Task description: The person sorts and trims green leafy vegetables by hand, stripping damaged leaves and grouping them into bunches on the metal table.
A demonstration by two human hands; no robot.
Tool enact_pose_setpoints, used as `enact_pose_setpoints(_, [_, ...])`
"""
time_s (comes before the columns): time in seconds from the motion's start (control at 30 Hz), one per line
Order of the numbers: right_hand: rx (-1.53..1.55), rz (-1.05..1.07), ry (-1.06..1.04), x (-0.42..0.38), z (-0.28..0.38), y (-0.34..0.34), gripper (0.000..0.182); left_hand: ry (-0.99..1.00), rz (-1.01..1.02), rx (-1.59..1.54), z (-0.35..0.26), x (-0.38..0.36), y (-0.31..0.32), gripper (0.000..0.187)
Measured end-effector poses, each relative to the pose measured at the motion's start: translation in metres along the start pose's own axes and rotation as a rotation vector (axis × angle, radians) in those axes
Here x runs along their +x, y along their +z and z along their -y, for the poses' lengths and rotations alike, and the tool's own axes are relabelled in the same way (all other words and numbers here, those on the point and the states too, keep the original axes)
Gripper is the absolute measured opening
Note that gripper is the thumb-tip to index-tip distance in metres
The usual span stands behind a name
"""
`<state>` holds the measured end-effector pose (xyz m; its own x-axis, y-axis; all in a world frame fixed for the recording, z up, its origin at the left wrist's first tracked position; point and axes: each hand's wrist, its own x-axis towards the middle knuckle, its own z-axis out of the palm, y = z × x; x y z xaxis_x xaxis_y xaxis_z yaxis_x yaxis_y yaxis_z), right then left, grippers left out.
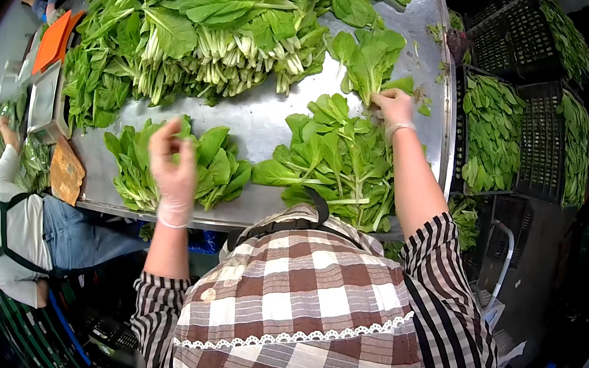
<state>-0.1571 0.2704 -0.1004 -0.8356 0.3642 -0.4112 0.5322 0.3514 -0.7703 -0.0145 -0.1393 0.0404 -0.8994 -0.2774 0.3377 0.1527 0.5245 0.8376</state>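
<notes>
The bunch of greens lies at the far right of the metal worktop, between the large heap and the right edge. It is judged light, with soft blades liable to bruise or tear and firmer, crisp stalks that could snap if bent hard; any moisture would make it somewhat slippery. The sound place to take hold is the gathered stalk end, supporting the leaves loosely. The right hand is at that point, its fingers closed on the near end of the stalks. The left hand is raised over the near left pile, fingers apart and loosely bent, with nothing seen in them; blur hides finer detail. In appearance, the bunch is bright green, with broad, smooth-edged leaves fanning toward the far side and paler stalks narrowing toward the right hand. Leaves of like colour make up the near right pile, just nearer than the bunch. The large heap shows many pale stalk ends facing the near side. Black crates of greens stand beyond the worktop's right edge.
</notes>
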Motion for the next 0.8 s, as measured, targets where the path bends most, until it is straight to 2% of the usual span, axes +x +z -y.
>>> enact_pose_setpoints(0.03, [0.076,0.014,0.025,-0.008,0.009,-0.005,0.028,0.026,0.073,0.057,-0.012,-0.001,0.011,0.039])
enact_pose_setpoints(0.13, [0.359,0.075,0.068,-0.031,0.024,-0.017,0.023,0.055,0.241,-0.084,-0.02,-0.005,0.042,0.034])
enact_pose_setpoints(0.2, [0.515,0.097,0.024,-0.044,0.03,-0.024,0.025,0.057,0.263,-0.149,-0.019,-0.01,0.061,0.032])
enact_pose_setpoints(0.27, [0.622,0.095,-0.078,-0.061,0.038,-0.03,0.029,-0.031,0.313,-0.193,-0.025,-0.014,0.076,0.032])
enact_pose_setpoints(0.3, [0.589,0.117,-0.055,-0.074,0.045,-0.034,0.036,-0.066,0.343,-0.246,-0.022,-0.018,0.083,0.032])
enact_pose_setpoints(0.37, [0.749,0.212,-0.019,-0.076,0.031,-0.033,0.038,-0.116,0.401,-0.35,-0.018,-0.023,0.097,0.035])
enact_pose_setpoints(0.43, [0.848,0.316,-0.033,-0.079,0.016,-0.031,0.043,-0.27,0.488,-0.43,-0.02,-0.029,0.103,0.033])
enact_pose_setpoints(0.53, [0.917,0.39,-0.005,-0.1,0.011,-0.021,0.04,-0.453,0.611,-0.535,-0.021,-0.034,0.117,0.034])
enact_pose_setpoints(0.57, [1.004,0.472,-0.009,-0.105,0.008,-0.019,0.037,-0.513,0.651,-0.568,-0.02,-0.035,0.122,0.034])
enact_pose_setpoints(0.8, [1.138,0.707,0.1,-0.147,0.006,-0.001,0.039,-0.697,0.737,-0.541,-0.033,-0.038,0.14,0.053])
